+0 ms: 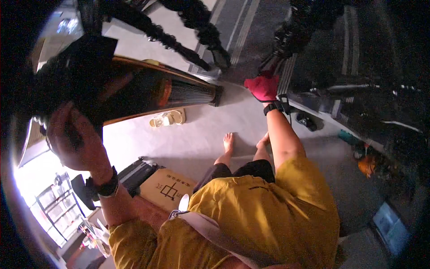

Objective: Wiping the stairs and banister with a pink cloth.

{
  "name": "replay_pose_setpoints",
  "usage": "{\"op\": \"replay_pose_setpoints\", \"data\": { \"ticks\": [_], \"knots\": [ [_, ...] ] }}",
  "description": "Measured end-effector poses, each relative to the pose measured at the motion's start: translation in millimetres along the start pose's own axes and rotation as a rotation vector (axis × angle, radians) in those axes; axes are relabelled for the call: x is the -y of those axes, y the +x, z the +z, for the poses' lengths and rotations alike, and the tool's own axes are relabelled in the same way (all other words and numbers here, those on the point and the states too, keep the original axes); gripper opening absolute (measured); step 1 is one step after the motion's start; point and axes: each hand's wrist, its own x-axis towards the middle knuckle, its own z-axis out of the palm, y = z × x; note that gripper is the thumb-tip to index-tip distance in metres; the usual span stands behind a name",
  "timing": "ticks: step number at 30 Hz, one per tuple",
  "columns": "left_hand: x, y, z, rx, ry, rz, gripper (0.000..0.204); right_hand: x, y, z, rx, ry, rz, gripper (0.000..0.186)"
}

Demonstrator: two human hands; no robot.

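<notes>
My left hand (76,134) is raised at the left, its fingers curled against a dark object (78,62) too shadowed to make out. A pink cloth or glove (262,85) covers my right hand (264,92) at upper centre, hiding the fingers; it touches the lower end of a black, knobby, arm-like object (284,45). A black band with a small device (277,106) is on that wrist. Two similar black shapes (206,31) hang to its left over a grey striped fabric (235,22).
A long wood-edged dark furniture piece (152,67), cream sandals (168,117) and my bare feet (228,141) are ahead. A cardboard box (152,188) lies lower left near a bright window (40,188). A laptop (389,224) is lower right; a black shoe-like object (307,121) lies right of my arm.
</notes>
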Motion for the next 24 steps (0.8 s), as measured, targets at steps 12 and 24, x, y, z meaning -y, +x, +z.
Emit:
{"op": "replay_pose_setpoints", "data": {
  "ticks": [12, 24],
  "knots": [
    [-13, 13, -8, -0.012, -0.212, -0.125, 0.018, 236, 53, 26, 0.194, -0.186, -0.585, 0.029],
    [-10, 13, -16, -0.025, -0.255, -0.141, 0.016, 363, 100, 82, 0.096, -0.581, -0.998, 0.030]
  ]
}}
